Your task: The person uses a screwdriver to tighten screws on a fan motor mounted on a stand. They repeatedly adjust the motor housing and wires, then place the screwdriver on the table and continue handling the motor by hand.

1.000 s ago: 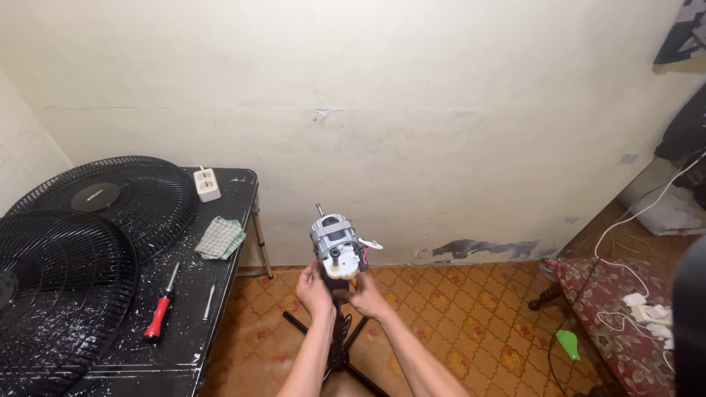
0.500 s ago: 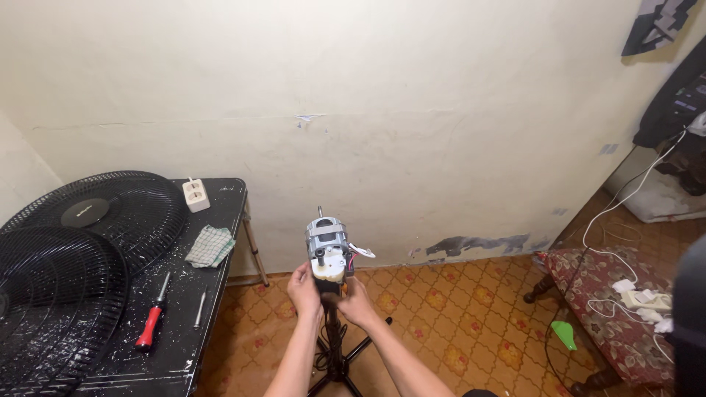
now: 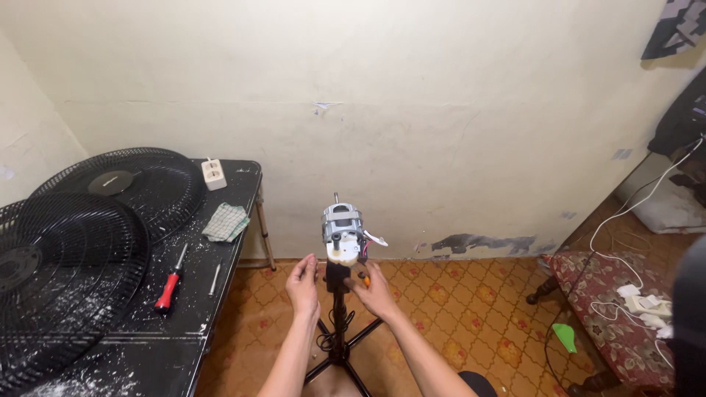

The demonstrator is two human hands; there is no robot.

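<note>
A bare fan motor point(image 3: 342, 234), grey metal with a white housing below, sits on top of a black stand pole point(image 3: 339, 316) with spread legs on the floor. My left hand point(image 3: 304, 283) is just left of the pole under the motor, fingers apart and holding nothing that I can see. My right hand point(image 3: 373, 288) is right of the pole, fingers pinched on a small orange-tipped piece point(image 3: 365, 279) close to the motor's wires.
A black table point(image 3: 176, 331) on the left carries two black fan grilles point(image 3: 70, 257), a red-handled screwdriver point(image 3: 170, 285), a checked cloth point(image 3: 226, 222) and a white power strip point(image 3: 213, 173). Patterned orange floor tiles lie below. A cushioned bench point(image 3: 618, 323) with white cables stands at the right.
Both hands have slid down from the motor body to just below it, beside the pole. The view has shifted slightly.
</note>
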